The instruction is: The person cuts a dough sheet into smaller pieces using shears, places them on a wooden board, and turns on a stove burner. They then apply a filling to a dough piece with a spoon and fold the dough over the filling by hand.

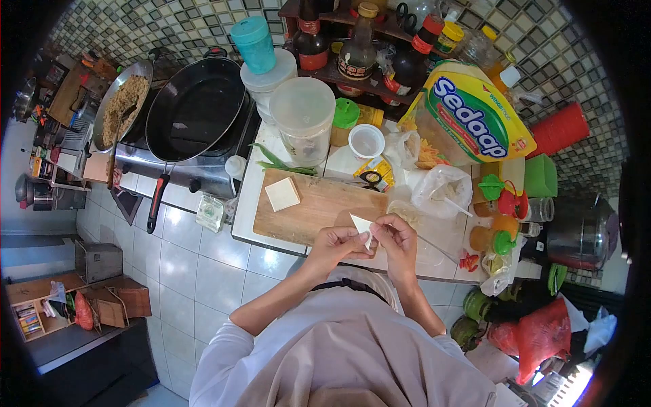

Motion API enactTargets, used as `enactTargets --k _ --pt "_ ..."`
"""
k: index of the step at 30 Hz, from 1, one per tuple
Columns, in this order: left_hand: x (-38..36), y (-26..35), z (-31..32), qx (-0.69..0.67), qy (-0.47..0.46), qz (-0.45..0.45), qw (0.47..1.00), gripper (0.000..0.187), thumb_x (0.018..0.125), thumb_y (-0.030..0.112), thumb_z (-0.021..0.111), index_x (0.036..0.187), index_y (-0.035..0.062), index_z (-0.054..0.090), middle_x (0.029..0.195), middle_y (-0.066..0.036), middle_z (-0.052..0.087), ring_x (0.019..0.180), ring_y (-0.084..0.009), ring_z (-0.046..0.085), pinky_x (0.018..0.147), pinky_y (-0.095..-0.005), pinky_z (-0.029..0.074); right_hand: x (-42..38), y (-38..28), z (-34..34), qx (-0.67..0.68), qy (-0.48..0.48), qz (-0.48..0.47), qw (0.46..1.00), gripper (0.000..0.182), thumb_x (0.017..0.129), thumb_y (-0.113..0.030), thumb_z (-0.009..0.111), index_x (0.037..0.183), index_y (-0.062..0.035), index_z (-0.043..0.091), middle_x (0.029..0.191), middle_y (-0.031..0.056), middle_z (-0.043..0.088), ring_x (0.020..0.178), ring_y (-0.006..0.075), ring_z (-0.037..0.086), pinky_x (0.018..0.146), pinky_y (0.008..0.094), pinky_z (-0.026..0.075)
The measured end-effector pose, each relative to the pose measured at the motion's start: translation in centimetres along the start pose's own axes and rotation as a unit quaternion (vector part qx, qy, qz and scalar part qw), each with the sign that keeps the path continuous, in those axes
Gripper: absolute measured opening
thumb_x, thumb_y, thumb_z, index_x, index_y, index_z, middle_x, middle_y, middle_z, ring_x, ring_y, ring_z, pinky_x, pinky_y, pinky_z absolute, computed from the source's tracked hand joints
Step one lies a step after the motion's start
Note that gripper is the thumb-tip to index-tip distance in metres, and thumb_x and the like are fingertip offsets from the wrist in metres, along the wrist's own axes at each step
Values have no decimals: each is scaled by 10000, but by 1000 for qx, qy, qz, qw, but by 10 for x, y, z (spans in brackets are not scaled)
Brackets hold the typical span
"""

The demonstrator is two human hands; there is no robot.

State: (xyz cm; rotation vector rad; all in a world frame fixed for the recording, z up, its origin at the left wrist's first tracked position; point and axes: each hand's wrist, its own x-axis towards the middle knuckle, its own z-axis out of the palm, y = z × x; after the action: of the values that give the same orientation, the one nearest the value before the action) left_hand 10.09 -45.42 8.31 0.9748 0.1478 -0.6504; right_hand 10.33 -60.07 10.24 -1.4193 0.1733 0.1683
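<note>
A thin white triangular piece [362, 226] is held between my two hands near the front right edge of the wooden cutting board [319, 203]. My left hand [338, 244] pinches its lower left side, and my right hand [397, 239] grips its right side with closed fingers. A stack of square white sheets [282, 194] lies on the left part of the board. To the right of my right hand, a thin metal utensil [437, 250] rests over a translucent tray whose contents are partly hidden.
A black frying pan [196, 108] and a pan of brown food [123, 108] stand on the stove at left. Behind the board are a clear tub [302, 119], green leaves [281, 163] and a yellow Sedaap pack [471, 115]. Small red pieces [468, 261] lie at right.
</note>
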Motion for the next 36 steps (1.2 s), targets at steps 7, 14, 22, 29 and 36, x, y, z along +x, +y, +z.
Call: enactTargets --k 7,14,22,29,36 --pt "-3 4 6 2 -17 -5 1000 211 857 157 533 931 -32 593 834 -100 624 790 -155 614 725 -267 517 -2 -3 2 -17 26 -16 999 54 796 -54 578 783 -21 538 649 -6 516 569 45 474 508 179 357" --pt "-4 4 9 12 -22 -12 1000 205 854 144 535 915 -40 602 849 -114 628 801 -166 612 741 -282 509 -3 -5 3 -39 40 -42 998 63 793 -51 583 777 -18 531 620 -15 509 554 26 457 495 169 343" --pt "-7 -1 11 6 -39 -14 999 197 841 149 559 900 -34 604 830 -106 627 786 -159 612 736 -279 510 -3 -7 2 -10 36 -41 998 66 791 -42 579 781 -10 523 560 -9 497 489 32 453 437 174 328" --pt "-7 -4 9 -1 -55 -32 998 188 845 147 552 869 -31 607 838 -115 621 800 -185 612 742 -308 507 -5 -11 3 -13 38 -45 998 59 789 -31 573 775 -8 520 556 -7 498 472 32 445 436 180 327" --pt "-9 -4 11 7 -56 -44 997 204 854 155 537 882 -35 605 848 -130 621 813 -198 613 758 -318 501 -5 -12 3 -22 38 -56 997 56 788 -33 573 774 -8 524 560 -8 500 479 29 445 445 180 330"
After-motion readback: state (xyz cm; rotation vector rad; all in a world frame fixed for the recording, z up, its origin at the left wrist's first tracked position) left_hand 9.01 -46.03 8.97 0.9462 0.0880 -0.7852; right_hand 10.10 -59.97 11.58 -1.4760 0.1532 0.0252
